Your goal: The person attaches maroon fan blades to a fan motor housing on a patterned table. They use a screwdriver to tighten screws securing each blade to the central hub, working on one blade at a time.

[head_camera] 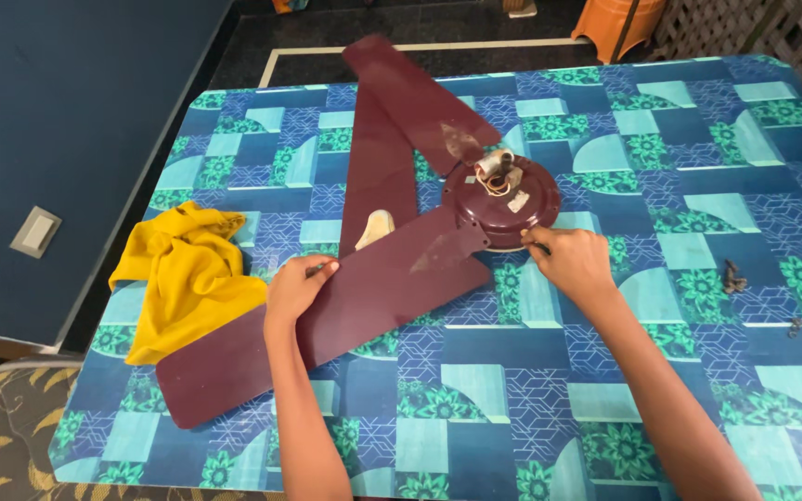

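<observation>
Left hand (297, 288): fingers curled over the upper edge of the near fan blade (327, 311), pinching a thin dark tool; palm resting on the blade face. Right hand (575, 262): closed narrowly around a slim tool, tip set at the rim of the motor housing (503, 197) at its 5 o'clock. Ceiling fan, maroon, lying flat on the table (679, 371) just above centre: round housing with a short shaft and loose wires on top; the near blade runs toward 8 o'clock, two more blades (392, 121) toward 11 o'clock, overlapping. Handling, judged: blades thin, stiff sheet, light, smooth and liable to slide on the cloth; housing heavy. Best gripped at the housing rim or at a blade root, not at the tips. Yellow cloth (183, 278), crumpled, at 9 o'clock of the left hand, touching the blade. Small dark hardware pieces (733, 276) at 3 o'clock, well apart. Orange stool (619, 23) beyond the table at 1 o'clock.
</observation>
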